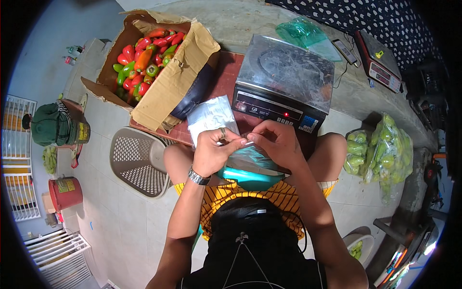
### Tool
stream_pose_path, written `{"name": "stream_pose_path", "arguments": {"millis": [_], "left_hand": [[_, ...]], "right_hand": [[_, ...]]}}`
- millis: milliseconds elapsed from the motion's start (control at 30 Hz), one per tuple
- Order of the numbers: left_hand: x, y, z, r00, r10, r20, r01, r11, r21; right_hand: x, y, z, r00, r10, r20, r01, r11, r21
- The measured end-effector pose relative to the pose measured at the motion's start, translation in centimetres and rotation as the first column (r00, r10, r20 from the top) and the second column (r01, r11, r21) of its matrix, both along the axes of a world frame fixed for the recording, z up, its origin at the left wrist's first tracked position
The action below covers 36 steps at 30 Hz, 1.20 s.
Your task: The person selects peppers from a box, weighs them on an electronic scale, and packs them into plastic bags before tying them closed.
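Note:
My left hand (216, 148) and my right hand (276, 142) meet over my lap, fingertips pinching the edge of a clear plastic bag (252, 155). Below the bag is a teal plastic surface (252, 178) between my thighs. A stack of clear plastic bags (211, 115) lies on the red table (225, 77), just beyond my left hand. Beyond my right hand stands a digital scale (285, 72) with a bare steel platform and a lit red light. An open cardboard box (191, 68) full of red, orange and green peppers (144, 61) is at the upper left.
A beige perforated basket (137, 162) stands on the floor at left, with a red bucket (66, 193) farther off. Bags of green vegetables (389, 155) lie at right. On the concrete ledge are a green plastic bag (301, 32), a phone (344, 51) and a second scale (382, 61).

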State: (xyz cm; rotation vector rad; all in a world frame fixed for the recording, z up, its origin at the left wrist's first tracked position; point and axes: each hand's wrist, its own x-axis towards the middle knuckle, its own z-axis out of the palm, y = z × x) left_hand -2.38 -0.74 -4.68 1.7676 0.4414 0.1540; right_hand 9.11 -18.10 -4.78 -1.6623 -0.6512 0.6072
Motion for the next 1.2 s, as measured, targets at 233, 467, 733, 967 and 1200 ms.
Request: {"name": "stream_pose_path", "arguments": {"millis": [233,467,733,967,1200], "left_hand": [[-0.2,-0.2,-2.1,0.997,0.047,0.068,-0.038,0.991,-0.130],[-0.5,-0.9,-2.6,0.994,0.090,0.055,-0.074,0.966,-0.248],[-0.4,-1.1,-2.6,0.994,0.091,0.060,-0.070,0.956,-0.284],[-1.0,-0.7,-2.9,0.996,0.061,-0.064,-0.074,0.970,-0.231],[-0.8,-0.6,-2.6,0.999,-0.006,-0.031,-0.003,0.964,-0.265]], "right_hand": [[0.0,0.0,0.1,0.999,0.003,0.034,0.000,0.996,-0.092],[-0.1,0.2,-0.5,0.991,-0.029,0.130,0.035,0.998,-0.047],[0.3,0.3,-1.7,0.957,0.005,0.291,-0.014,1.000,0.028],[-0.1,0.1,-0.5,0.949,-0.050,0.312,0.104,0.982,-0.159],[0.1,0.0,-1.0,0.957,-0.014,0.289,0.048,0.993,-0.110]]}}
